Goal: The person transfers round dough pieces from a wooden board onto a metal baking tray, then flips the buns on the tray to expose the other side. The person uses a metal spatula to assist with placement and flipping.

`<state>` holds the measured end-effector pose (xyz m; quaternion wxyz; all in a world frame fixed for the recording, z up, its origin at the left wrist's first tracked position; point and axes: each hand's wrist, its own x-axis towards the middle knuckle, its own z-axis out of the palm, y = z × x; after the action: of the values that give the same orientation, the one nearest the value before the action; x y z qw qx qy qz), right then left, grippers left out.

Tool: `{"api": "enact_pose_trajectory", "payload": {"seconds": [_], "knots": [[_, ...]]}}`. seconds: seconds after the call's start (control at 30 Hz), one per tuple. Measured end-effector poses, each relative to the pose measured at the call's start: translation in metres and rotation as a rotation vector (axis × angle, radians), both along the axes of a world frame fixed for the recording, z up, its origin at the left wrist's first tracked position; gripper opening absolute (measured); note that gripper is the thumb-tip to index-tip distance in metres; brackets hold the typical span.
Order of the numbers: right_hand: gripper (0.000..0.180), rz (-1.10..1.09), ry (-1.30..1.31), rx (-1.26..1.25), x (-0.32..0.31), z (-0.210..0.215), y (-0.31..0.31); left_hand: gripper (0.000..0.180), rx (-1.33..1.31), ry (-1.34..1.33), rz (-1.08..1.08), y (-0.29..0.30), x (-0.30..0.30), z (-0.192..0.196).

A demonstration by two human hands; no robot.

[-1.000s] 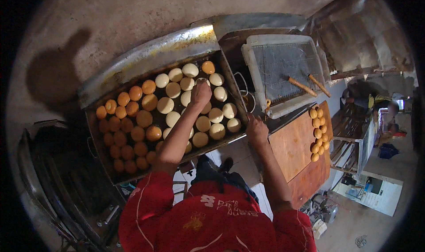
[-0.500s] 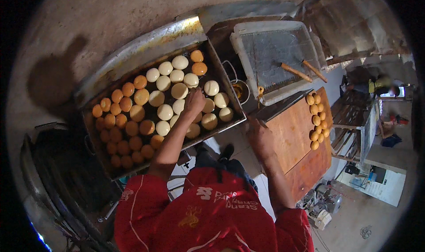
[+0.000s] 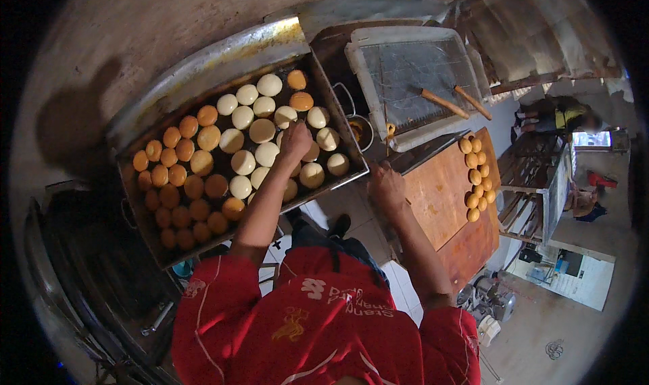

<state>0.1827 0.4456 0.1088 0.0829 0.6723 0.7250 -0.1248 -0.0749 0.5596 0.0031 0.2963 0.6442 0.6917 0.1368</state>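
Note:
Over the wide metal frying pan (image 3: pixel 154 253), my left hand (image 3: pixel 296 141) is closed among pale round dough balls (image 3: pixel 243 162). Its fingertips point down, and what they grip, if anything, is hidden. Browned dough balls (image 3: pixel 182 209) crowd the pan's left side, with two more near its far right corner. Just right of the pan's near right corner, my right hand (image 3: pixel 389 190) is closed in a fist. A small end of something shows beside its knuckles, too small to name. Beyond this fist, a thin upright rod (image 3: pixel 387 108) crosses the edge of a tray.
The pale plastic tray (image 3: pixel 358 67) holds a wire rack, with two wooden sticks (image 3: pixel 444 104) lying across it. A metal pot (image 3: pixel 363 129) stands beside the pan. Golden balls (image 3: pixel 474 177) line the wooden board (image 3: pixel 433 206). Another person (image 3: pixel 564 114) is at the far right.
The whole view has shifted slightly up and left. My right hand has come a little nearer the pan's corner. My left hand stays among the pale dough balls.

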Motion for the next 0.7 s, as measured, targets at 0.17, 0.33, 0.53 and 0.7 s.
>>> {"api": "enact_pose_trajectory", "payload": {"seconds": [0.17,0.33,0.53,0.7], "knots": [[0.044,-0.045,0.065,-0.027,-0.014,0.09,-0.026,0.031,0.063,-0.09,0.076,-0.025,-0.013,-0.028],[0.047,-0.016,-0.114,-0.065,0.025,0.062,-0.054,0.025,0.116,-0.084,-0.017,-0.055,0.013,-0.006],[0.021,0.109,-0.013,0.0,-0.006,0.095,-0.022,0.02,0.109,0.007,-0.141,-0.054,0.008,-0.055],[0.027,0.243,-0.288,-0.011,0.035,0.121,-0.034,0.019,0.127,-0.016,-0.202,-0.125,0.015,0.016]]}}
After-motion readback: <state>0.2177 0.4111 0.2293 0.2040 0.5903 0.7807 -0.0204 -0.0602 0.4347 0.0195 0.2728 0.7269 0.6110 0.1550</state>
